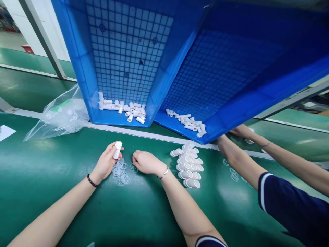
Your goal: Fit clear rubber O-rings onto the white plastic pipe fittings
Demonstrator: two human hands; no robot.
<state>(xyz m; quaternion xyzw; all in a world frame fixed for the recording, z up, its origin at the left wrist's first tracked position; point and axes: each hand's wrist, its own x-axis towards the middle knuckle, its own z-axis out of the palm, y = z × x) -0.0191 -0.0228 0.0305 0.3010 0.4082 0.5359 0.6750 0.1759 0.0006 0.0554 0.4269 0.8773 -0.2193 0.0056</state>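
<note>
A white plastic pipe fitting [117,150] stands roughly upright between the thumb and fingers of my left hand [106,160]. Just below that hand, a loose pile of clear rubber rings [121,174] lies on the green table. My right hand [146,162] is closed, fingertips down at the table, beside a few more rings [134,167]. Whether a ring is pinched in those fingers is hidden. To the right of my right forearm, several white fittings [189,166] lie grouped in rows.
Two tilted blue bins [123,51] [221,61] rise at the back, white fittings in their lower ends. A clear plastic bag [61,113] lies at the left. On the right, a co-worker's arms [239,157] reach behind the right bin, near scattered rings [233,174].
</note>
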